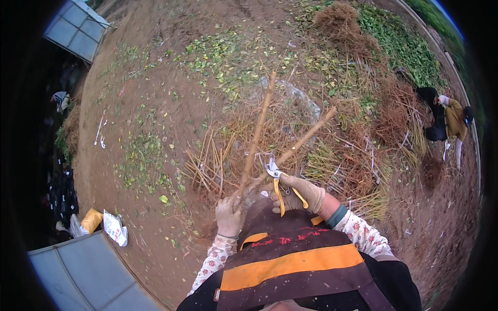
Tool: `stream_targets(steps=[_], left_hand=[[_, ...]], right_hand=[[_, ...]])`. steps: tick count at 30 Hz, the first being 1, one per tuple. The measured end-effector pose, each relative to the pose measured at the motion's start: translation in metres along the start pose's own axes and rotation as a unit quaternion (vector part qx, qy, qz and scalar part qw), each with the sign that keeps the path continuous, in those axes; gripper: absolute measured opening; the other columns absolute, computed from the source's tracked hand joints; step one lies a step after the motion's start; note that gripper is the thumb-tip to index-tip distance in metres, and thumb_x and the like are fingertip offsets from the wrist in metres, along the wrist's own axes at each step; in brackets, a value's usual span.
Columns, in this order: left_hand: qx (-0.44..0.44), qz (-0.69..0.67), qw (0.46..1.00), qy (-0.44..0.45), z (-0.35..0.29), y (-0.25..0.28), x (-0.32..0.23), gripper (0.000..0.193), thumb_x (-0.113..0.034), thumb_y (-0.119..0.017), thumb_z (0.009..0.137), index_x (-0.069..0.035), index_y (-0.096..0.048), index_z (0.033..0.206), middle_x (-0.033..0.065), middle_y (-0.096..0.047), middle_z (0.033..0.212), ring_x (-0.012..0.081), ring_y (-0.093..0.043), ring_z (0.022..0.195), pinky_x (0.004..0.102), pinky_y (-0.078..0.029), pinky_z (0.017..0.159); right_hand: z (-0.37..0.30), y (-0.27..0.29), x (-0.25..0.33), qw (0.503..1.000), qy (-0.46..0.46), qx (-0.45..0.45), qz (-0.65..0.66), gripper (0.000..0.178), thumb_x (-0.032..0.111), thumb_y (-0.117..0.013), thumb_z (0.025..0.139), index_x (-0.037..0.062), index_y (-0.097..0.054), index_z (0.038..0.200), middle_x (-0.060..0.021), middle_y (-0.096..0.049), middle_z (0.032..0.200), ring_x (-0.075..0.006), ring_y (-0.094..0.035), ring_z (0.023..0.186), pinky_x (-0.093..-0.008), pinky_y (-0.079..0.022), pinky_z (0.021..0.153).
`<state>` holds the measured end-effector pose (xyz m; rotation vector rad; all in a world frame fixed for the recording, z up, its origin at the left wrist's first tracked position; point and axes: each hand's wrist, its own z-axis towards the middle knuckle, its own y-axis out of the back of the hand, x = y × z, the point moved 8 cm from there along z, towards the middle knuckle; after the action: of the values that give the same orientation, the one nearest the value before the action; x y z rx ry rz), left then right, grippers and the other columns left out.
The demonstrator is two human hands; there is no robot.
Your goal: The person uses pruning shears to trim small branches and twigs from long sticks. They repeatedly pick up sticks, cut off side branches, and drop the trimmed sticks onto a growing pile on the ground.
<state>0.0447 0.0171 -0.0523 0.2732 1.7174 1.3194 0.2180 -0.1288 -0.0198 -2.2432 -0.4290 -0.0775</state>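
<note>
My left hand (228, 216), in a pale work glove, is closed around the lower end of a forked woody branch (258, 133). One arm of the branch points up and away; the other arm (307, 136) slants to the right. In my gloved right hand (306, 192) is a pair of pruning shears (279, 199) with yellow handles spread apart. Their metal blades are beside the slanting arm, close to the fork; whether they touch the wood I cannot tell. Below my hands is a dark brown apron (295, 267) with an orange band.
Cut stems (210, 165) lie on the soil ahead. Rooty brown twigs (397, 111) and green leaves (399, 46) are heaped to the right. A person (448, 119) works at far right. A yellow sack (92, 220) and grey metal panel (93, 274) are at lower left.
</note>
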Motion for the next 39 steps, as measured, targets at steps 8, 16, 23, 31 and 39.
stream_targets(steps=[8,16,23,31,39], left_hand=[[0.087,-0.153,0.98,0.087,-0.014,-0.022,0.027,0.04,-0.02,-0.076,0.086,-0.001,-0.067,0.119,0.0196,-0.068,0.105,0.0398,-0.062,0.099,0.0464,-0.05,0.086],[0.075,-0.136,0.988,0.025,-0.008,-0.019,0.003,0.036,-0.019,-0.076,0.086,-0.001,-0.068,0.116,0.0193,-0.069,0.104,0.0392,-0.063,0.1,0.0456,-0.05,0.086],[0.109,-0.277,0.949,0.102,-0.009,-0.035,0.012,0.033,-0.02,-0.076,0.086,0.0,-0.068,0.112,0.0182,-0.068,0.096,0.0394,-0.063,0.097,0.0454,-0.05,0.085],[0.087,-0.152,0.984,0.011,-0.006,-0.032,0.006,0.04,-0.024,-0.078,0.084,-0.004,-0.069,0.117,0.019,-0.067,0.097,0.0399,-0.061,0.094,0.0483,-0.048,0.08],[-0.017,0.091,0.995,-0.021,-0.001,-0.009,-0.012,0.059,-0.011,-0.072,0.073,-0.015,-0.066,0.132,0.0111,-0.066,0.094,0.0369,-0.061,0.09,0.0498,-0.048,0.078]], right_hand=[[0.004,-0.008,0.035,0.995,0.086,-0.016,-0.051,0.043,0.044,-0.051,0.106,0.0028,-0.062,0.114,-0.0014,-0.057,0.078,-0.0132,-0.056,0.059,-0.0284,-0.046,0.052],[0.021,-0.022,0.054,0.944,0.067,-0.116,-0.302,0.058,0.054,-0.054,0.102,0.0006,-0.063,0.125,-0.0093,-0.064,0.092,-0.0224,-0.07,0.076,-0.0347,-0.062,0.073],[0.016,-0.024,0.03,0.97,0.057,-0.016,-0.237,0.061,0.052,-0.047,0.105,0.002,-0.058,0.138,-0.0075,-0.062,0.104,-0.0204,-0.069,0.093,-0.0331,-0.058,0.083],[0.024,-0.007,0.037,0.991,0.102,0.01,-0.083,0.038,0.042,-0.051,0.106,0.0055,-0.061,0.107,0.0027,-0.05,0.072,-0.0085,-0.043,0.052,-0.0254,-0.041,0.05],[-0.006,-0.021,0.108,0.923,0.305,-0.164,-0.164,0.041,0.044,-0.053,0.106,0.0043,-0.063,0.109,-0.0035,-0.06,0.079,-0.0151,-0.06,0.063,-0.0323,-0.055,0.06]])
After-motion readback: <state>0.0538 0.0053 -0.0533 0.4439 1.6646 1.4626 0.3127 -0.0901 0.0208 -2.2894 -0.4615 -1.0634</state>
